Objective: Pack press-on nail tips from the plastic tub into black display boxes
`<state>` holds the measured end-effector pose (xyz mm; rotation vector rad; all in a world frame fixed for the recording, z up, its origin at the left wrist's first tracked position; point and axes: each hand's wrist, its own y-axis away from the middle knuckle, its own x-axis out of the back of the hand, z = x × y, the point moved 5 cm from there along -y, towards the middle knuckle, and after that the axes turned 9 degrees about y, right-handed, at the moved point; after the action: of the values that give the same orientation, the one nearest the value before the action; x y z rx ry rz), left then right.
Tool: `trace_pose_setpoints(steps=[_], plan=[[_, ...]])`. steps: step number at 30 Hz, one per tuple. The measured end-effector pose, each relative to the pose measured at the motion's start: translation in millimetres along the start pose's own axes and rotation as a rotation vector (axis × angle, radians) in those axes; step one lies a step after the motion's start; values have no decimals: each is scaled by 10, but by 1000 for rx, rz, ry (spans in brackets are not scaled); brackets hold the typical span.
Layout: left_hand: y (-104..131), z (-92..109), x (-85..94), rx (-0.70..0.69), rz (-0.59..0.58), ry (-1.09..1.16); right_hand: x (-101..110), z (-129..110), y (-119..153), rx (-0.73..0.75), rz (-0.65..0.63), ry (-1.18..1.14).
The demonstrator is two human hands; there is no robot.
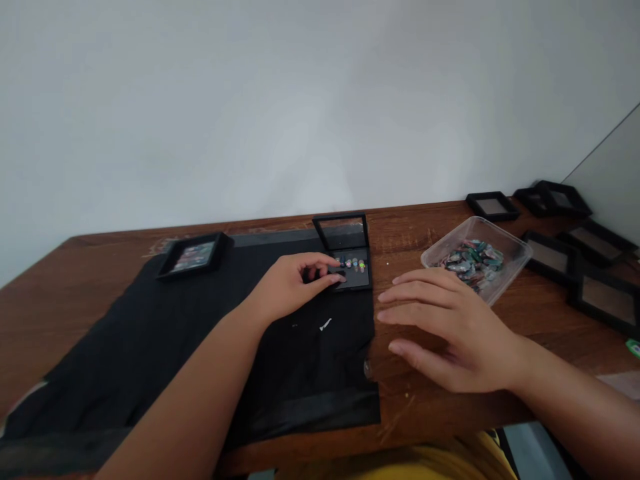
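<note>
A small black frame box (369, 275) stands with its windowed lid (343, 233) raised at the back. Several tiny colourful pieces (355, 264) sit in a row inside it. My left hand (293, 280) reaches over the box's left side, thumb and forefinger bent towards each other within it; whatever lies between them is too small and dark to make out. Over the bare wood to the right of the box, my right hand (445, 330) hovers with fingers apart, holding nothing. Just beyond it is a clear plastic tub (505, 273) of small shiny packets (473, 260).
Black cloth (175, 353) covers the left of the wooden table (410, 233). On it lie a closed frame box (193, 257) with colourful contents and a white scrap (325, 325). Several more black frames (493, 206) are spread along the right side. A pale wall (250, 120) rises behind.
</note>
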<state>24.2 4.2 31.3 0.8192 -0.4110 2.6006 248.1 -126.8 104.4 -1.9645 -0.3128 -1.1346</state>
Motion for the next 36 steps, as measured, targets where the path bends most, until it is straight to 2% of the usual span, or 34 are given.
trace_pose_setpoints(steps=[8,15,21,36], plan=[[-11,-42,26,-65,37,-26,0,-24,-5,50,-17,1],[23,31,-17,-68,33,-41,15,-28,-14,53,0,8],[49,132,-118,-184,37,-92,12,-28,-13,59,-23,5],[46,145,-134,-232,37,-128,6,-22,-30,47,-2,-14]])
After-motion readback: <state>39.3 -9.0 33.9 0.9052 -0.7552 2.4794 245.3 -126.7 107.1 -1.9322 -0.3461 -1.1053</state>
